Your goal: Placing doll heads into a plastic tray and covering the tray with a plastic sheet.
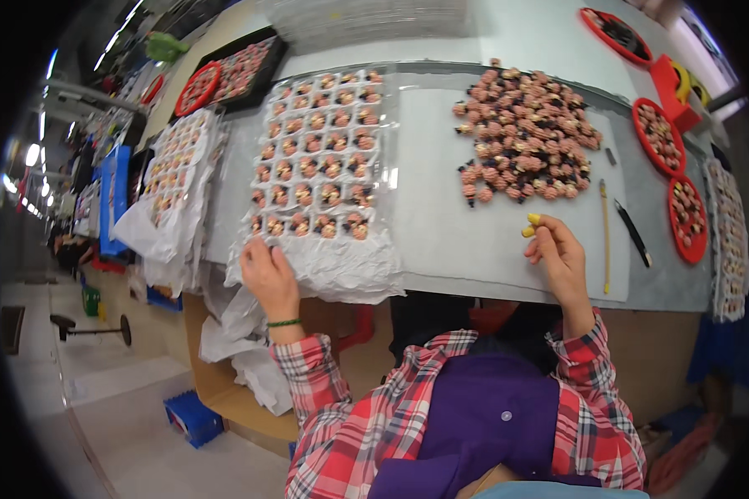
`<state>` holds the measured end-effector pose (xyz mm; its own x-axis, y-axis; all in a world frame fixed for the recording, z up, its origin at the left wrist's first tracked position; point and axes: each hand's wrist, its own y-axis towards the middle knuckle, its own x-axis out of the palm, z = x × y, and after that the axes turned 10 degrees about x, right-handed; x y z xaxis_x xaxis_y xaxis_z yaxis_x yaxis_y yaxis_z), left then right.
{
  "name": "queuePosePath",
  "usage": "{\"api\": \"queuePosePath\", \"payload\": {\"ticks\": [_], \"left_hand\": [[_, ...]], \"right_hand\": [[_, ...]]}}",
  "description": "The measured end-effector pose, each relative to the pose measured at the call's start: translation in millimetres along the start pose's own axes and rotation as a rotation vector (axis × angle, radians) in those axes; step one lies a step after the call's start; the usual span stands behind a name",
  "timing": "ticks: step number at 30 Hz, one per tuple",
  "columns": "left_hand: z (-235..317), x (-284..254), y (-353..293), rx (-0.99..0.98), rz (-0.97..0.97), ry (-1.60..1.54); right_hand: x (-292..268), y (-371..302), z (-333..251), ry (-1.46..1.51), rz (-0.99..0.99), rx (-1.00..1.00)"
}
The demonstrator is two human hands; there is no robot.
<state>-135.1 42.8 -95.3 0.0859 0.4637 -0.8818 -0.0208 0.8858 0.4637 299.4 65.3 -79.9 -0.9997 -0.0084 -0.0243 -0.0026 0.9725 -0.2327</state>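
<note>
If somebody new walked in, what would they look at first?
Probably the big heap of little pink-and-dark pieces, right of the picture's middle. Left of it, similar pieces in neat rows stand out, with the left hand at their near corner. Bright yellow tips show on the right hand, below the heap.

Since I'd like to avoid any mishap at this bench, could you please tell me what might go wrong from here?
The left hand is by the crumpled white sheet at the near edge of the tray; a tug there might disturb the small pieces in it.
The right hand is close to the loose pile of pink pieces, so a brush could scatter some.
The slim black tool lies to the right of that hand and might get knocked.
</note>
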Motion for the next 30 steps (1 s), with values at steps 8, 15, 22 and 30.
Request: {"api": "queuePosePath", "payload": {"ticks": [8, 15, 22, 30], "left_hand": [[17, 6, -7, -0.155, -0.317, 0.129], [72, -14, 18, -0.016, 0.043, -0.154], [194, -12, 27, 0.109, -0.134, -1.089], [258, 25, 17, 0.043, -0.410, -1.681]], "right_hand": [[6, 30, -15, -0.453, 0.108, -0.297], [40, 57, -6, -0.847, 0.097, -0.735], [28, 39, -22, -0.664, 0.066, -0.626], [9, -6, -10, 0.584, -0.399, 0.307]]}}
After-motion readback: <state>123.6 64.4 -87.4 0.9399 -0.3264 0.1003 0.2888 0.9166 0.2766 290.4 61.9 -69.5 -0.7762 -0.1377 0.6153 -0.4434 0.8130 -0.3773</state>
